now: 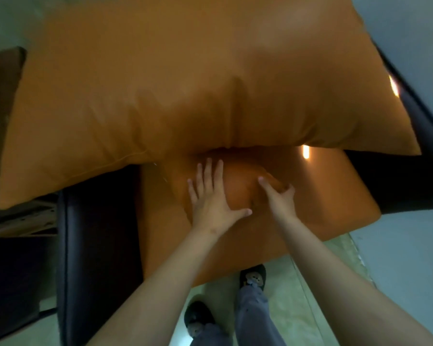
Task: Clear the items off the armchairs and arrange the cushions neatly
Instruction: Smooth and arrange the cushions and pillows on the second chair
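Progress: no loose items show on this armchair's seat, so the clearing here looks done. Arranging the cushions seems to be the step in hand. Any other armchair is out of view, so I cannot judge it.
Left to do: the back cushion (185, 83) hangs over the left armrest (98, 233) and sits skewed, so it probably needs squaring.
Small cushion (238, 183): a rounded, darker orange bulge at the middle of the seat, against the back cushion's lower edge. Whether it is a separate cushion is hard to tell.
Seat cushion (323, 203): orange and flat. Its front right corner juts past the right armrest (410, 183).
Left hand (213, 196): palm down on the small cushion's left side, fingers straight and spread.
Right hand (278, 196): on the small cushion's right side, fingers curled and digging into the fabric, gripping it.
Fabric: smooth and soft, and it creases where pressed.
Below: feet in dark slippers (253, 275) stand on the pale floor (298, 308) at the seat's front edge.
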Available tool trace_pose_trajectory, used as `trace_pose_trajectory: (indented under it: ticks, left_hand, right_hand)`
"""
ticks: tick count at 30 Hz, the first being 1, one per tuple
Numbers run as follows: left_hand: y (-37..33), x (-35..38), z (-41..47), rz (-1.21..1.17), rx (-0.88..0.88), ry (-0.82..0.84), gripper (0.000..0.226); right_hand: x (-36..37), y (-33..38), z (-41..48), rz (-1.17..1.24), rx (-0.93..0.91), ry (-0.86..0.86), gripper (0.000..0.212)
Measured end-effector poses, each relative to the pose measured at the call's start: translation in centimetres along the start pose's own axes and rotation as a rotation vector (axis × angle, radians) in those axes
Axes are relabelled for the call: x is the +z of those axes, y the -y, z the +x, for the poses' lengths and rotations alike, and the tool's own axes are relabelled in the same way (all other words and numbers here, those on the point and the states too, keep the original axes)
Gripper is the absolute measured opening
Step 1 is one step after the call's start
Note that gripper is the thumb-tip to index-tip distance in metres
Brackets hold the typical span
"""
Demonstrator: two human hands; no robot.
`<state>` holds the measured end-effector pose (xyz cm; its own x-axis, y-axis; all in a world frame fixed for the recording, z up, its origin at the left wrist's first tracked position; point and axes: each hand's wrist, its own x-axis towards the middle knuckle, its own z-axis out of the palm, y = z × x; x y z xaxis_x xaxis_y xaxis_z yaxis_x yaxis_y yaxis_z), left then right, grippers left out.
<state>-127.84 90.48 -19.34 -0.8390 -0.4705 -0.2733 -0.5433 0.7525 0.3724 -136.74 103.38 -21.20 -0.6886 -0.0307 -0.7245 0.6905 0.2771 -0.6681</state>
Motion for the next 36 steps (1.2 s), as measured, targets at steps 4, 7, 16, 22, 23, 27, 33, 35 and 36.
trace_pose_trajectory:
  ticks: [4, 7, 16, 22, 23, 27, 33, 35, 36]
  left_hand:
    - [-0.6, 1.4, 1.7, 0.004, -0.209, 0.047, 0.141]
    - [-0.6, 2.6, 1.9, -0.016, -0.231, 0.066, 0.139]
    - [0.0, 3.1, 1.9, -0.104, -0.260, -0.130, 0.116]
    - [1.7, 0.1, 0.5, -0.392, -0.308, -0.287, 0.109]
    - [2.1, -0.5, 0.1, -0.480, -0.335, -0.318, 0.107]
    - [3.5, -2.5, -2.4, -0.859, -0.446, -0.370, 0.098]
    - [8.4, -3.2, -8.1, -1.168, -0.476, -0.306, 0.098]
    - [10.6, -3.1, -9.6, -1.229, -0.523, -0.278, 0.102]
    - [11.8, -3.2, -10.3, -1.245, -0.530, -0.260, 0.104]
  right_hand:
    - [0.0, 0.0, 2.5, 0.071, 0.107, 0.029, 0.108]
    - [0.2, -0.4, 3.8, 0.110, 0.178, 0.018, 0.120]
    - [0.4, -0.4, 2.9, 0.280, 0.174, 0.052, 0.101]
    - [2.3, 1.7, -1.2, 0.199, -0.041, 0.000, 0.034]
    - [2.9, 2.2, -2.1, 0.153, -0.095, -0.019, 0.030]
    - [5.4, 4.1, -6.9, -0.049, -0.363, -0.114, 0.024]
    - [8.3, 1.7, -14.7, -0.230, -0.644, -0.060, 0.030]
    - [9.9, 0.1, -16.2, -0.307, -0.704, -0.041, 0.031]
    - [10.7, -0.6, -16.9, -0.342, -0.728, -0.037, 0.031]
